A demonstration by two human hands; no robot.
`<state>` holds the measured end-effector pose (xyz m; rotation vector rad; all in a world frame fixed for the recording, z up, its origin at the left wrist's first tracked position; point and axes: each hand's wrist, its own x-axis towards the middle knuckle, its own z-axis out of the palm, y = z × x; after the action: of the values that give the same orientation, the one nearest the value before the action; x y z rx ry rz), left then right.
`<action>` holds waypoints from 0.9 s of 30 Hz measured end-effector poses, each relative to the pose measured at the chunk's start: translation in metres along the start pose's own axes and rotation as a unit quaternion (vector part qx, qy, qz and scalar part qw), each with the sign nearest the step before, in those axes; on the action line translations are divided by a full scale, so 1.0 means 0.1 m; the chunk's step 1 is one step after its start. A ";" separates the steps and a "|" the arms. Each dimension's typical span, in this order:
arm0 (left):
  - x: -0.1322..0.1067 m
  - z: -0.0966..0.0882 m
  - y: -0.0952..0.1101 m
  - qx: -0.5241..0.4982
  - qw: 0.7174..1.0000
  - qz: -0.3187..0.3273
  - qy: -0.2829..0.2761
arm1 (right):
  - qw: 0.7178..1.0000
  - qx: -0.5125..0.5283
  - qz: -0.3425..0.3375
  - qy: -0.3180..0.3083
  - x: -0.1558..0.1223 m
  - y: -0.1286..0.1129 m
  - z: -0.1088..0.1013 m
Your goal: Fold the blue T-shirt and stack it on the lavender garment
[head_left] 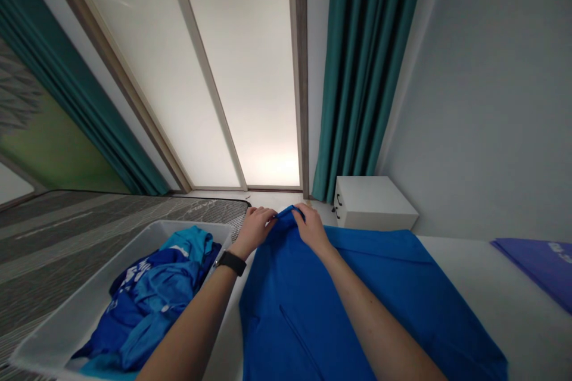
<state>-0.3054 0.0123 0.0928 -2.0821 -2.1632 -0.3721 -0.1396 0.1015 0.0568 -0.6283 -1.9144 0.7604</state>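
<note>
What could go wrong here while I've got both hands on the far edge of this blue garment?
1. The left hand and right hand pinch the bright blue fabric garment close together at its far edge, so the cloth may bunch there and crease.
2. The left forearm crosses the corner of the white plastic bin; drawing back could nudge it or catch the loose blue clothes inside.

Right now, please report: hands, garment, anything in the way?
Left hand, right hand: both pinch blue garment at far edge. Garment spread on white surface. White bin of clothes at left.
</note>
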 end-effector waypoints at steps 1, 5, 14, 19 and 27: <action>0.01 0.00 -0.01 0.003 1.000 0.001 -0.003 | 1.000 -0.003 0.000 -0.002 0.00 0.00 0.00; 0.01 0.01 -0.04 0.001 1.000 0.011 -0.021 | 1.000 -0.012 0.000 -0.013 -0.01 0.01 0.00; -0.05 0.10 -0.13 -0.013 0.999 0.026 -0.021 | 1.000 -0.020 0.005 -0.022 0.00 0.04 0.00; -0.08 0.10 -0.13 -0.022 0.999 0.031 -0.001 | 0.999 -0.027 0.014 -0.033 0.00 0.07 0.01; 0.05 -0.09 0.11 -0.140 0.982 0.048 0.114 | 0.997 -0.053 0.008 -0.060 -0.01 0.01 0.02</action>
<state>-0.2957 0.0151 0.1035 -2.1445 -1.9663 -0.9033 -0.1412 0.1011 0.0543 -0.6771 -2.0730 0.7246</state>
